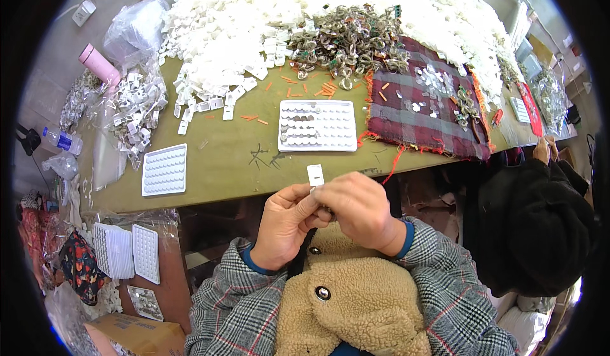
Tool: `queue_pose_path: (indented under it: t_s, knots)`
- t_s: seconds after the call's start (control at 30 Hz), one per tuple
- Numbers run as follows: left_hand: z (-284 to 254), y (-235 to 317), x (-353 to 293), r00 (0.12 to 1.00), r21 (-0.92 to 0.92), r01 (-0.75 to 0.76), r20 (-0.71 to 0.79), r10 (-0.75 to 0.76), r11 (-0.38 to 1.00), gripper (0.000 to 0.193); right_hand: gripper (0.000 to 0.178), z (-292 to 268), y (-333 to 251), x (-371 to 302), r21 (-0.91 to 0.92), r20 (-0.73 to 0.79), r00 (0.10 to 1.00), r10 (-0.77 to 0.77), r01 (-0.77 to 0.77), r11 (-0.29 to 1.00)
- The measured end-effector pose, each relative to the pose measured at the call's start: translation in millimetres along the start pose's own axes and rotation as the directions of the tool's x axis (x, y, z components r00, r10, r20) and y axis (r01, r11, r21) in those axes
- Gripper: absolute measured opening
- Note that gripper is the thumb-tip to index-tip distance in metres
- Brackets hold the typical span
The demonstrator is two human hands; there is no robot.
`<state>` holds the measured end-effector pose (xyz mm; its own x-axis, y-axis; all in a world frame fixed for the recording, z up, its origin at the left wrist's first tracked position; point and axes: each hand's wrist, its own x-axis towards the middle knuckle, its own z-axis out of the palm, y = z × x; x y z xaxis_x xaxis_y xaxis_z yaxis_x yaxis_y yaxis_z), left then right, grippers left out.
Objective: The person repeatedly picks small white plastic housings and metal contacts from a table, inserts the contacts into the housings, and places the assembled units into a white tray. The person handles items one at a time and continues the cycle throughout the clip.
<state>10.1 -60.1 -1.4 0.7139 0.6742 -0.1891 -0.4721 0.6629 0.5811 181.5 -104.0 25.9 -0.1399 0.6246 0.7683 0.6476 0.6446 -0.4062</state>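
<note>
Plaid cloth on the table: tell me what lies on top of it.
On the plaid cloth lie small white plastic pieces and some metal rings. The table surface beneath it is hidden.

- Two white trays on the tabletop: one point(164, 170) left, one point(318, 125) middle.
- One plaid cloth point(419, 111), right.
- One pink bottle point(99, 65), far left.
- One small white piece point(316, 175) above two hands.
- White parts heap point(222, 19): too many to count.
</note>
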Motion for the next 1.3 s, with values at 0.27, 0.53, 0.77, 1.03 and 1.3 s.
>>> queue_pose_path:
  t_s: [0.27,0.53,0.77,1.03,1.3]
  knots:
    - [0.2,22.2,7.5,0.992,0.18,-0.018,-0.119,0.04,0.984,0.017,0.016,1.4,44.3,14.3,-0.069,-0.029,0.909,0.415,-0.416,0.907]
    - [-13.9,27.5,17.1,0.991,0.135,-0.039,-0.124,0.056,0.99,0.019,0.02,17.9,64.7,17.4,-0.315,0.137,0.939,0.314,-0.26,0.913]
    - [-10.8,27.8,19.9,0.99,0.132,-0.048,-0.123,0.064,0.99,0.021,0.021,10.7,61.3,29.0,-0.283,0.22,0.92,0.325,-0.259,0.924]
    - [-4.3,19.4,13.7,0.996,0.05,-0.019,-0.09,0.023,0.999,0.022,0.017,10.4,10.0,18.8,0.065,0.154,0.919,0.362,-0.375,0.925]
    - [-2.7,0.8,2.0,0.998,0.028,0.038,-0.045,-0.036,0.999,0.019,0.011,-12.7,-0.2,8.2,0.147,0.327,0.849,0.416,-0.48,0.865]
